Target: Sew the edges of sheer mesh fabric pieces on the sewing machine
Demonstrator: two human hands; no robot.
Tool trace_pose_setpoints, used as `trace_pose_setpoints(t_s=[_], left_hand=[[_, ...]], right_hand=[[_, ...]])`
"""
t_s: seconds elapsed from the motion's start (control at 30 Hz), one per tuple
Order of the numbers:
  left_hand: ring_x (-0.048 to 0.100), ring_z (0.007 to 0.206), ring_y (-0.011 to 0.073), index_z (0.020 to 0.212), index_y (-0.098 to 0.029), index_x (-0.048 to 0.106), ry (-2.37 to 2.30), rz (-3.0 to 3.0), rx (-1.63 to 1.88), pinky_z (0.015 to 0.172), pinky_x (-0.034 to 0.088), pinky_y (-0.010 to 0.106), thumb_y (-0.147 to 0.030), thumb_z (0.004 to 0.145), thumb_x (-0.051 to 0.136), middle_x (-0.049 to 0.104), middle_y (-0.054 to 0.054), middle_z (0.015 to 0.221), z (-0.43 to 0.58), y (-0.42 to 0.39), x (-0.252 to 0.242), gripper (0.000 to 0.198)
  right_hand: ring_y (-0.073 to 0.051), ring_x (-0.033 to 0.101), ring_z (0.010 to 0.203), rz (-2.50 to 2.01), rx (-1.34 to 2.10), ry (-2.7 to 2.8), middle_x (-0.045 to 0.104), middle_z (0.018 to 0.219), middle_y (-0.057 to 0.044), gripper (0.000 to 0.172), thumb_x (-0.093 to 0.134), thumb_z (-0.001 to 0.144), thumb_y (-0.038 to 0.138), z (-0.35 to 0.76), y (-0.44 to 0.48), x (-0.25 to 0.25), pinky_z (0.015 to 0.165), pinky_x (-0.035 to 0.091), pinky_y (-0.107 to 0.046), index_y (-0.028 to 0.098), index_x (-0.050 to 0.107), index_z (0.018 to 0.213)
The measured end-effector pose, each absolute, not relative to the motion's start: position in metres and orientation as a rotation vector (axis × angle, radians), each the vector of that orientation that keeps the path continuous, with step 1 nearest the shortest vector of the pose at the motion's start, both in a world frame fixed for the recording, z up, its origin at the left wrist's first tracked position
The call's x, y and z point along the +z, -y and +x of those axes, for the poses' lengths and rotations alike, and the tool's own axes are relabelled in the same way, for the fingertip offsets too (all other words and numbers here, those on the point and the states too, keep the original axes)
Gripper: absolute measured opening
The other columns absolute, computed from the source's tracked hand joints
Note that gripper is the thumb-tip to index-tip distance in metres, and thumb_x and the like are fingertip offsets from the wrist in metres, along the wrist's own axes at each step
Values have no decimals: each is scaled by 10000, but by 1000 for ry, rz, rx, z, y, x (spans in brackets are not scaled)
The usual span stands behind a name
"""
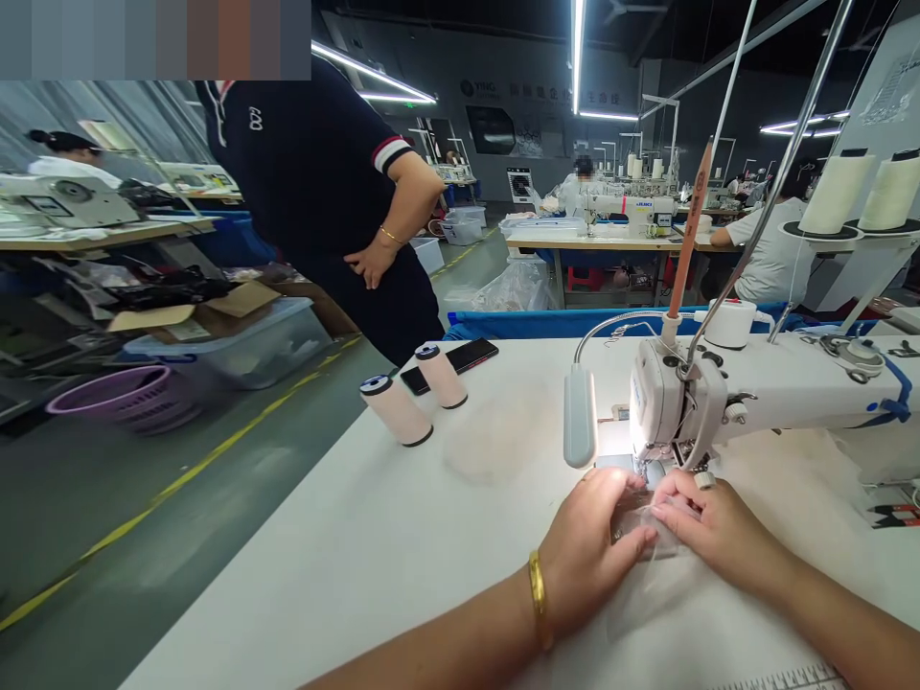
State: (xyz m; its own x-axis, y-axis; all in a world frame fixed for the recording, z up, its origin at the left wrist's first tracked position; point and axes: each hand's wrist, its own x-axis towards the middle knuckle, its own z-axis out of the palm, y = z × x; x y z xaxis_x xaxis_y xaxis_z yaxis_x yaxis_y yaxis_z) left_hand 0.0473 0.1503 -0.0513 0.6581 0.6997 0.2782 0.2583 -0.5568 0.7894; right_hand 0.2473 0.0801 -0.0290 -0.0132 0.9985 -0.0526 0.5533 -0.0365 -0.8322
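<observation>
Just in front of the lit needle area of a white sewing machine [668,398], both hands work on a thin, sheer whitish fabric [651,537]. My left hand [593,537], with a gold bangle at the wrist, closes its thumb and fingers on the fabric's left side. From the right, my right hand [708,527] pinches the fabric between thumb and fingers close to the presser foot. The fabric hangs toward me over the white table and partly blends into it. Its edge at the needle is hidden by my fingers.
Two cones of pale thread [399,412] and a dark phone [460,364] lie left on the table [345,556]. A grey lamp [579,417] hangs beside the machine head. A ruler [791,678] lies at the front edge. A person in dark clothes [309,163] stands beyond the table's left edge.
</observation>
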Motion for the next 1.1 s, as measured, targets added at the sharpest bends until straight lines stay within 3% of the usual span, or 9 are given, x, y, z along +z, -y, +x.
trace_pose_setpoints(t_s=[0.07, 0.17, 0.27, 0.5, 0.6, 0.87, 1.1], left_hand=[[632, 943, 232, 1143, -195, 656, -710, 1959, 678, 798, 498, 343, -334, 878, 705, 707, 59, 1070, 48, -151, -46, 303], [586, 737, 175, 925, -194, 668, -713, 1802, 598, 664, 458, 284, -391, 898, 684, 667, 7, 822, 50, -151, -40, 199], [512, 630, 145, 774, -200, 599, -765, 1763, 626, 592, 400, 259, -407, 896, 689, 574, -29, 665, 51, -151, -38, 256], [523, 717, 158, 803, -201, 625, -759, 1972, 792, 626, 400, 258, -296, 889, 658, 624, 8, 785, 48, -147, -44, 132], [529, 728, 158, 819, -204, 622, -742, 1968, 791, 635, 409, 261, -266, 868, 654, 658, 21, 842, 48, -145, -47, 86], [510, 688, 146, 899, -202, 616, -728, 1820, 767, 610, 414, 259, -360, 871, 706, 627, 7, 819, 50, -145, -42, 183], [528, 733, 164, 839, -197, 654, -729, 1894, 817, 636, 423, 268, -329, 875, 694, 638, 19, 816, 51, -147, -41, 142]], right_hand=[[-164, 457, 677, -1607, 974, 1612, 460, 679, 53, 238, 525, 986, 410, 247, -78, -28, 648, 341, -276, 246, 596, 828], [-167, 458, 670, -1570, 965, 1607, 469, 669, 52, 243, 551, 976, 438, 246, -76, -28, 652, 357, -280, 248, 635, 851], [-168, 460, 651, -1568, 918, 1603, 466, 660, 52, 248, 581, 968, 465, 246, -75, -29, 635, 376, -278, 252, 659, 868], [-165, 470, 625, -1546, 866, 1622, 463, 634, 62, 219, 604, 986, 465, 245, -72, -35, 624, 399, -271, 267, 685, 936], [-166, 505, 661, -1501, 828, 1654, 535, 681, 51, 231, 601, 1004, 452, 246, -71, -37, 658, 413, -275, 268, 678, 887], [-182, 652, 835, -1463, 779, 1680, 711, 893, 31, 196, 602, 1032, 431, 248, -70, -41, 789, 465, -294, 281, 682, 933], [-182, 585, 718, -1513, 705, 1731, 648, 780, 27, 200, 575, 1030, 403, 248, -70, -38, 704, 440, -296, 273, 685, 924]])
